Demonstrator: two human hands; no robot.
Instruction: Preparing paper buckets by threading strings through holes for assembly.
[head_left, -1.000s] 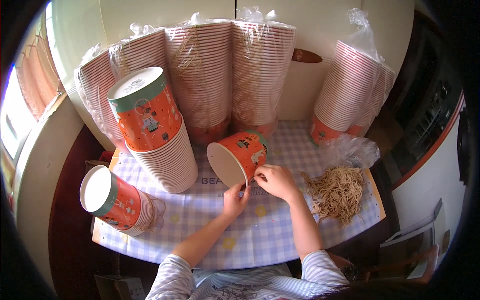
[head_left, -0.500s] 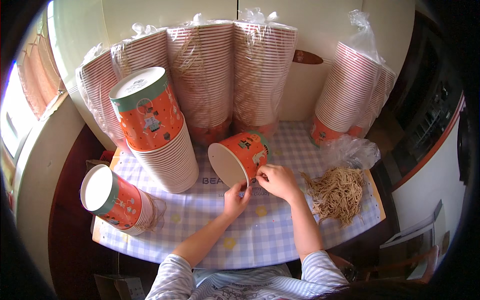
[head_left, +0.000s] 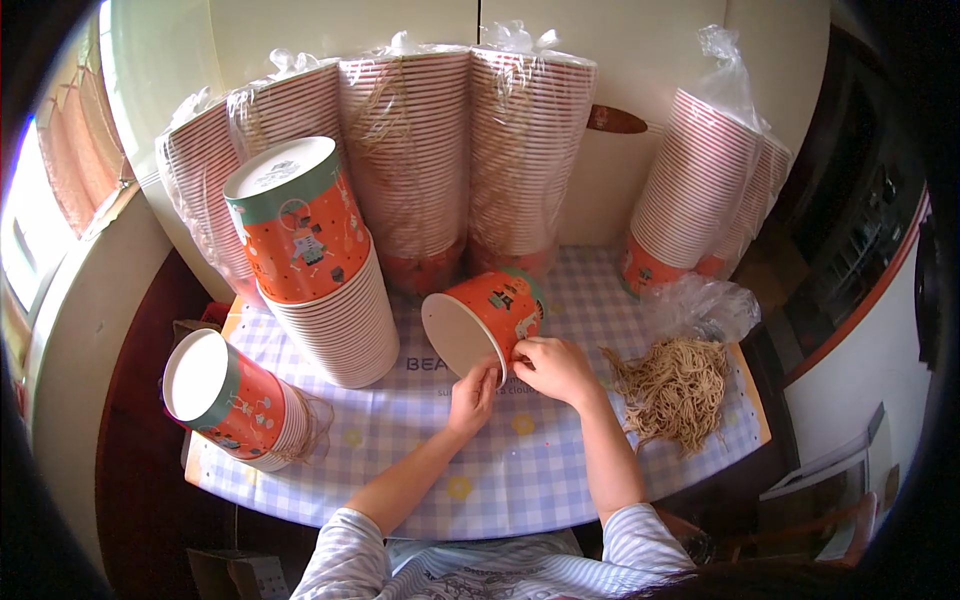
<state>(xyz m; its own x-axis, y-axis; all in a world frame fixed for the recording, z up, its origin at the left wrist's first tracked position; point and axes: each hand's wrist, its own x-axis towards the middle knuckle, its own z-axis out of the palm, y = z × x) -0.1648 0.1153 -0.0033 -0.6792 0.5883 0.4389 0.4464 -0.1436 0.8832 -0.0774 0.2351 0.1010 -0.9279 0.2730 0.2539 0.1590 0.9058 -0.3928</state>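
Note:
An orange paper bucket [head_left: 478, 308] with a green band lies on its side on the table, its white mouth toward me. My left hand [head_left: 473, 400] pinches the near rim, the fingertips just inside the mouth. Against the outer wall beside that rim, my right hand [head_left: 553, 369] is closed in a pinch; whatever is between its fingertips is too small to make out. A loose heap of tan strings [head_left: 678, 392] lies right of my right hand.
A tall stack of upside-down buckets [head_left: 330, 325] stands left, with a shorter, string-tied stack [head_left: 228, 395] nearer me. Plastic-wrapped stacks [head_left: 415, 160] line the back; more wrapped buckets [head_left: 695, 185] stand right, above a crumpled clear bag [head_left: 705, 303]. A checked cloth [head_left: 400, 490] covers the table.
The bucket has shifted very slightly right in the picture. Both hands stay at its rim, with only small finger movements.

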